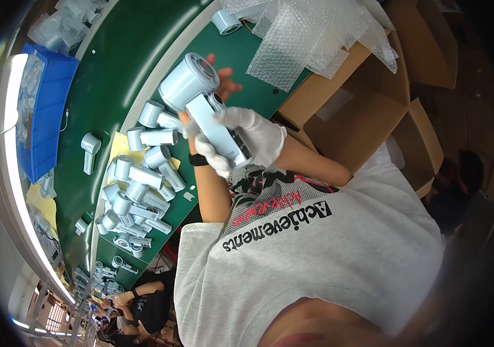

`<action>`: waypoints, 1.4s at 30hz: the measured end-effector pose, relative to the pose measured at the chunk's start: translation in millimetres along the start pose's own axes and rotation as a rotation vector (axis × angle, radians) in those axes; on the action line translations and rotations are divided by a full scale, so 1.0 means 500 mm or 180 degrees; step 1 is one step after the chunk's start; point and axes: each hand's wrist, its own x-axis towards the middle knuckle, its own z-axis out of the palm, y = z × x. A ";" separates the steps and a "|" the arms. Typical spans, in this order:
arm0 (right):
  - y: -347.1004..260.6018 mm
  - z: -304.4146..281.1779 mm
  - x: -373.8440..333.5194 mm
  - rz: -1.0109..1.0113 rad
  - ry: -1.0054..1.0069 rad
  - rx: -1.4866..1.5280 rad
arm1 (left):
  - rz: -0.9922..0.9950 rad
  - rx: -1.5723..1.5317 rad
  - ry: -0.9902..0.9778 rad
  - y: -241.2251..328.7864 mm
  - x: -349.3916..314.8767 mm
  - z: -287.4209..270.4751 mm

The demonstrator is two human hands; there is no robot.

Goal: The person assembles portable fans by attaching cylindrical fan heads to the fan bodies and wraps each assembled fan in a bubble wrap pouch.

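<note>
A pale blue handheld fan (180, 87) with a round drum-shaped head and a straight handle is held up in front of my chest. My right hand (258, 136), in a white glove, is closed round its handle, thumb on the near side and fingers wrapping the lower edge. Behind the fan's head reaches my left hand (228, 84), bare, with a black band on the wrist. Its fingers are spread apart beyond the head; the palm is hidden by the fan, so any contact there cannot be seen.
Several similar fans (137, 173) lie heaped on the green bench (261, 49) to the left. Bubble wrap (293, 43) and an open cardboard box (368, 110) are at the right. A blue bin (50, 110) stands far left. A co-worker (154, 301) is at the lower left.
</note>
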 end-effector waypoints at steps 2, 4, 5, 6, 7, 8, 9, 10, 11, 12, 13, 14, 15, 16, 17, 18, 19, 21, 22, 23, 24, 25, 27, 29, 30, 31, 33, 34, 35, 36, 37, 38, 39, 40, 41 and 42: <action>-0.010 0.010 0.004 -0.0186 -0.0390 0.0999 | -0.0106 -0.0302 -0.0115 -0.056 0.005 -0.014; -0.031 0.019 0.008 -0.0264 0.0039 0.2079 | -0.0061 0.0265 0.0260 -0.105 0.008 -0.044; -0.043 0.022 0.007 -0.0325 0.0242 0.2603 | 0.0019 0.0838 0.0615 -0.127 0.018 -0.056; -0.050 0.018 0.006 -0.0389 0.0235 0.2592 | 0.0107 0.1413 0.0962 -0.146 0.030 -0.068; -0.051 0.006 0.001 -0.0564 0.0282 0.2263 | 0.0070 0.1397 0.0921 -0.165 0.044 -0.076; -0.051 -0.007 -0.004 -0.0734 0.0336 0.1931 | 0.0375 0.3078 0.0027 -0.180 0.062 -0.086; -0.051 -0.024 -0.005 -0.0897 0.0391 0.1614 | 0.0701 0.4711 -0.0957 -0.190 0.079 -0.104; -0.049 -0.033 -0.012 -0.0935 0.0391 0.1611 | 0.1081 0.6288 -0.2031 -0.193 0.088 -0.123; -0.050 -0.045 -0.027 -0.1109 0.0224 0.1360 | 0.1091 0.6272 -0.2062 -0.197 0.088 -0.153; -0.049 -0.054 -0.042 -0.1240 0.0047 0.1104 | 0.1122 0.6035 -0.1617 -0.196 0.077 -0.200; -0.047 -0.062 -0.056 -0.1355 -0.0137 0.0846 | 0.1154 0.5791 -0.1171 -0.190 0.064 -0.247; -0.051 -0.076 -0.078 -0.1374 -0.0133 0.0839 | 0.1168 0.5501 -0.0776 -0.189 0.063 -0.269; -0.060 -0.099 -0.108 -0.1639 0.0342 0.0487 | 0.1146 0.5476 -0.0822 -0.176 0.080 -0.241; -0.063 -0.120 -0.135 -0.1877 0.0816 0.0134 | 0.1073 0.5971 -0.1212 -0.156 0.099 -0.214; -0.062 -0.136 -0.156 -0.1888 0.0808 0.0139 | 0.1010 0.6478 -0.1599 -0.129 0.107 -0.192; -0.058 -0.154 -0.174 -0.1956 0.1137 -0.0045 | 0.0908 0.6777 -0.1265 -0.107 0.101 -0.193; -0.052 -0.166 -0.195 -0.2051 0.1475 -0.0220 | 0.0806 0.7054 -0.0957 -0.085 0.093 -0.189; -0.038 -0.190 -0.228 -0.1972 0.1566 -0.0388 | -0.0696 0.5310 0.0931 -0.028 0.075 -0.168; -0.031 -0.194 -0.234 -0.1832 0.1620 -0.0587 | -0.0425 0.4289 0.1389 0.001 0.068 -0.173; -0.026 -0.197 -0.235 -0.1700 0.1680 -0.0783 | -0.0167 0.3244 0.1775 0.026 0.069 -0.180; -0.022 -0.196 -0.229 -0.1698 0.1657 -0.0777 | -0.0153 0.3263 0.1780 0.054 0.077 -0.192; -0.022 -0.198 -0.221 -0.1563 0.1654 -0.0756 | -0.0470 0.2867 0.1966 0.079 0.090 -0.214; -0.024 -0.197 -0.205 -0.1302 0.1657 -0.0722 | -0.0775 0.2462 0.2136 0.127 0.123 -0.274; -0.032 -0.189 -0.171 -0.1258 0.1381 -0.0357 | -0.0651 0.4843 0.2176 0.185 0.152 -0.347; -0.035 -0.184 -0.151 -0.1213 0.1119 0.0020 | -0.0546 0.5258 0.2328 0.229 0.168 -0.372; -0.037 -0.182 -0.133 -0.1166 0.0875 0.0399 | -0.0454 0.5664 0.2474 0.254 0.177 -0.387; -0.046 -0.184 -0.123 -0.1326 0.0881 0.0532 | 0.0301 0.7162 0.2958 0.198 0.208 -0.300; -0.052 -0.177 -0.111 -0.1404 0.0783 0.0640 | 0.1368 0.8619 0.3515 0.190 0.214 -0.258; -0.058 -0.170 -0.104 -0.1479 0.0681 0.0746 | 0.1381 0.8614 0.3495 0.187 0.216 -0.246; -0.063 -0.160 -0.097 -0.1468 0.0662 0.0740 | 0.1764 0.8438 0.2859 0.194 0.213 -0.236; -0.068 -0.150 -0.090 -0.1473 0.0660 0.1119 | 0.2110 0.8217 0.2237 0.196 0.210 -0.229; -0.072 -0.136 -0.084 -0.1455 0.0645 0.1494 | 0.1590 0.8240 0.1443 0.183 0.188 -0.237; -0.074 -0.131 -0.082 -0.1465 0.0651 0.1882 | 0.1057 0.8159 0.0625 0.146 0.170 -0.222; -0.074 -0.131 -0.085 -0.1465 0.0643 0.1885 | 0.1040 0.8151 0.0441 0.102 0.144 -0.206; -0.078 -0.134 -0.086 -0.1584 0.0811 0.1736 | 0.1049 0.8137 0.0215 0.064 0.130 -0.172; -0.074 -0.129 -0.091 -0.1636 0.0977 0.1579 | 0.0580 0.7991 0.0349 0.051 0.102 -0.189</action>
